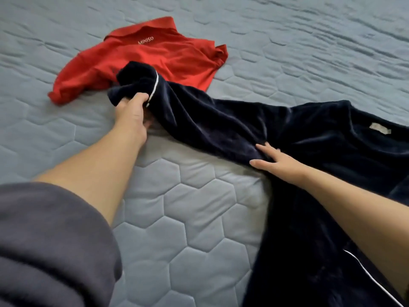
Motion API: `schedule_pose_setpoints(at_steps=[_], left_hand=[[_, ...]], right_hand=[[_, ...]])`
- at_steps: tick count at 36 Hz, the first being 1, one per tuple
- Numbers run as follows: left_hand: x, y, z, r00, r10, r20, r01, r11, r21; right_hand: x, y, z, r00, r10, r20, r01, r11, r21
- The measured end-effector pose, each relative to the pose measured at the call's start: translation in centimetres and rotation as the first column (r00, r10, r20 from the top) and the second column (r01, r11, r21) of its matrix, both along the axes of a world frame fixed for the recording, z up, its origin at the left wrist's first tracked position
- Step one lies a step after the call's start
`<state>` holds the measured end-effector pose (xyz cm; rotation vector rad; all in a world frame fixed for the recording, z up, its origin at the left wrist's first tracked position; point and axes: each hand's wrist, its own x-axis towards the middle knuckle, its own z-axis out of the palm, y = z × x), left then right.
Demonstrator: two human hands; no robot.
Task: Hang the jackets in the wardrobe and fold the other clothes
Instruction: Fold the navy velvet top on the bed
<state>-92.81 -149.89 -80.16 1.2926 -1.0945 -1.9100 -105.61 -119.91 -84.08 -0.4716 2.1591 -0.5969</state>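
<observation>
The quilt fills the view. A navy top spreads from 4 o'clock, its sleeve stretched toward 11, its end over the red shirt. The left hand grips the sleeve end, fingers curled; the right hand lies flat on the top, fingers straight.

I wear a thick, dark grey sleeve on my left arm, bunched in heavy folds. Below it the arm is bare to my left grip. My right forearm is bare too.
</observation>
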Motion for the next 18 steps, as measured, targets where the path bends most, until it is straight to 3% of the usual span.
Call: schedule_pose_setpoints(at_steps=[2,4,7,9,11,13,15,18], left_hand=[[-0.9,1.7,2.5,0.997,-0.078,0.009,0.078,0.978,-0.193],[-2.3,5.1,5.8,0.963,-0.267,0.028,0.258,0.893,-0.369],[-3.7,12.9,9.9,0.802,-0.578,0.149,0.542,0.602,-0.586],[-3.4,18.9,11.3,0.649,-0.723,0.235,0.661,0.384,-0.644],[-2.4,25.0,11.7,0.483,-0.815,0.322,0.733,0.174,-0.658],[-1.4,30.8,11.7,0.347,-0.860,0.374,0.761,0.025,-0.648],[-0.5,36.4,12.1,0.233,-0.894,0.383,0.770,-0.071,-0.634],[0.5,43.4,12.0,0.077,-0.896,0.438,0.768,-0.227,-0.599]], right_hand=[[-0.2,0.7,2.8,0.973,-0.196,0.124,0.213,0.966,-0.143],[-0.5,2.0,5.7,0.832,-0.353,0.429,0.466,0.863,-0.194],[-1.9,5.2,10.0,0.553,-0.343,0.759,0.715,0.664,-0.221],[-2.3,8.4,13.7,0.469,-0.330,0.819,0.800,0.552,-0.236],[-2.3,12.4,17.4,0.521,-0.413,0.747,0.808,0.520,-0.276],[-2.2,16.9,19.9,0.605,-0.556,0.570,0.785,0.537,-0.309],[-2.5,22.2,20.4,0.665,-0.576,0.476,0.718,0.667,-0.198],[-1.2,29.5,20.8,0.630,-0.548,0.551,0.619,0.782,0.070]])
